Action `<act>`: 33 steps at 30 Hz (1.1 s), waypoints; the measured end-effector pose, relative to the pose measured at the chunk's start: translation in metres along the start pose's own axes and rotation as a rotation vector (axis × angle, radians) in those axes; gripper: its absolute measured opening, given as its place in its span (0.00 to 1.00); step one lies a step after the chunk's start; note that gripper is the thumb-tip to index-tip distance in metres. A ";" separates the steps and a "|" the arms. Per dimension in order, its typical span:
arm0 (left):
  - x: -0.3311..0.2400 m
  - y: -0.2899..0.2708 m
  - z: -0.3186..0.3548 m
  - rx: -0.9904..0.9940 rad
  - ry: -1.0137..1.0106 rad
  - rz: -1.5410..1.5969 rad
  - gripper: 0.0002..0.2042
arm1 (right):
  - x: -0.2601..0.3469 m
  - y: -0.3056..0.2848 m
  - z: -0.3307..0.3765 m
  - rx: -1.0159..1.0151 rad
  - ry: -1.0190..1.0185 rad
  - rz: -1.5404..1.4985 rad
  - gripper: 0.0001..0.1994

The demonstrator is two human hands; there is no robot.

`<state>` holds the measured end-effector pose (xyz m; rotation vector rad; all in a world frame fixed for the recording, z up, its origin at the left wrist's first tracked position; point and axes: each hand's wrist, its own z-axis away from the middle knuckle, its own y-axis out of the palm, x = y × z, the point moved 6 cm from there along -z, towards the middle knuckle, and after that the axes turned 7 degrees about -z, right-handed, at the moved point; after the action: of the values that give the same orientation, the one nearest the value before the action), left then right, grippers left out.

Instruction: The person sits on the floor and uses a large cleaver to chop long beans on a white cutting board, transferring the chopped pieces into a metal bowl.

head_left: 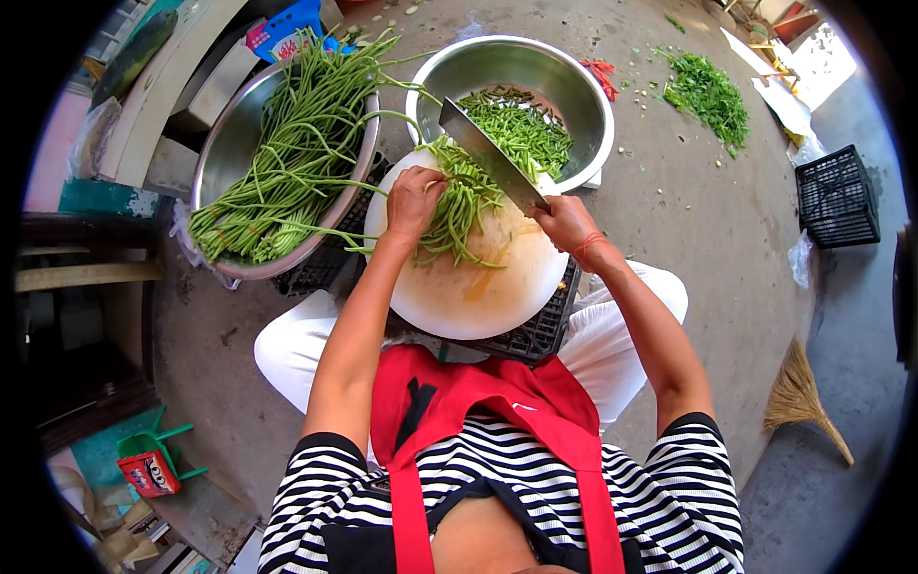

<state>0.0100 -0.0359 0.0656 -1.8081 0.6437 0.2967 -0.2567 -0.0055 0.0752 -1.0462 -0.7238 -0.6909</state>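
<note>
Green long beans (457, 206) lie bunched on a round white cutting board (459, 297). My left hand (415, 201) is closed over the near end of the bunch, on the board's left side. In my right hand (568, 228) is the handle of a cleaver (492, 155), its broad blade slanting up and left over the far side of the board. A steel basin (595, 115) just beyond the board holds many short cut bean pieces (521, 134). To the left, a larger metal basin (215, 177) is heaped with whole long beans (316, 143), some trailing over its rim toward the board.
A black plastic crate (545, 325) supports the board between my knees. Leafy greens (708, 100) lie on the floor at the far right, near red strips (601, 77). Another black crate (837, 196) and a straw broom (801, 387) are at right; a green stool (158, 450) stands lower left.
</note>
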 end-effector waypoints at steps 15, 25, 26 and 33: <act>-0.008 -0.037 0.096 0.071 0.082 -0.244 0.14 | 0.013 -0.009 0.031 0.038 0.108 -0.086 0.15; -0.043 -0.012 0.055 0.020 0.017 -0.360 0.42 | 0.020 -0.011 0.024 0.060 -0.101 0.315 0.15; -0.039 -0.001 0.048 0.023 0.012 -0.345 0.43 | 0.022 -0.012 0.023 0.045 -0.112 0.322 0.15; 0.016 0.065 0.057 0.247 -0.227 -0.411 0.42 | 0.008 -0.022 0.010 -0.015 -0.103 0.363 0.15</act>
<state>-0.0067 -0.0010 -0.0134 -1.5943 0.1339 0.1338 -0.2717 -0.0047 0.0962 -1.1958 -0.5954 -0.3318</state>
